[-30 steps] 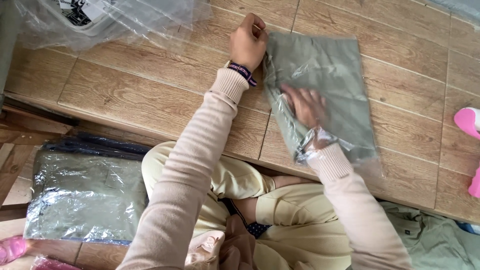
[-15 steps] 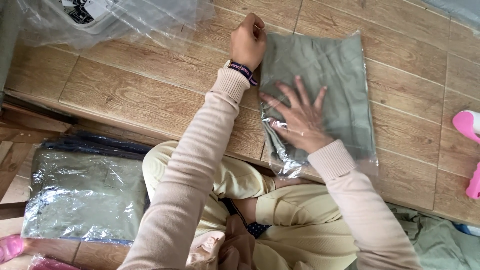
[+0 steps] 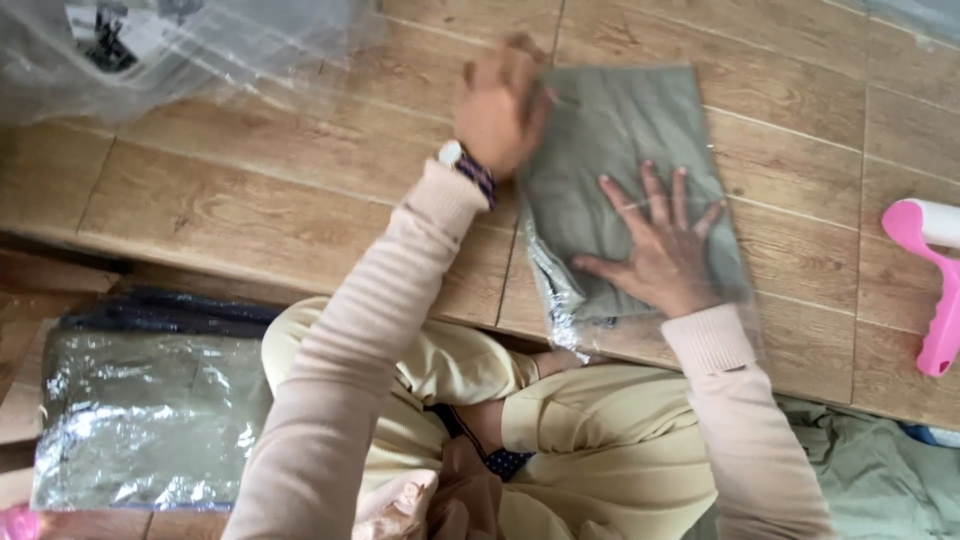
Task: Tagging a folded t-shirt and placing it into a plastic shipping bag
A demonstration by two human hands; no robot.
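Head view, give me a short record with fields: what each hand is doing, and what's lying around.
left hand: blurred, closed on the top left corner of the bagged garment
right hand: flat, fingers spread, pressing on the bag
surface: wood-look floor
left of knees: stack of bagged garments
far right: pink tool
top left: empty plastic bags

Matt green cloth [image 3: 610,150] in glossy clear plastic bag [image 3: 560,300], wood-grain floor [image 3: 250,190], glossy pink plastic handle [image 3: 935,290]
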